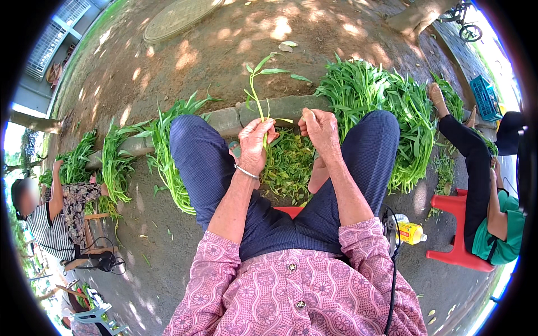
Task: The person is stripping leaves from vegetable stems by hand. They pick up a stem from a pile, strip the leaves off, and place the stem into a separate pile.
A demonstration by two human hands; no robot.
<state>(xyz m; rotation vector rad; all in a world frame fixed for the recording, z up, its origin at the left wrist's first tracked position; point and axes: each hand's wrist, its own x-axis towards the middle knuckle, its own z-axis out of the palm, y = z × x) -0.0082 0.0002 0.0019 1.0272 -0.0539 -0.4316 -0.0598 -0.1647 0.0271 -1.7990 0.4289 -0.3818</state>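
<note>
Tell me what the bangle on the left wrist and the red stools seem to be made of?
The bangle looks like metal, thin and silvery with a shine. The red stool at right looks like moulded plastic: glossy, uniformly red, with rounded legs. The red seat under the person seems alike.

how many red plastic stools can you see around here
2. One red stool stands at the right, under the seated person in the green top. Another red stool shows only as a sliver between the wearer's thighs. The person at the left may sit on a seat hidden from view.

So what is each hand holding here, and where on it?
Left hand holds a leafy green stem near its lower end. Right hand pinches a small piece; which part can't be told.
</note>
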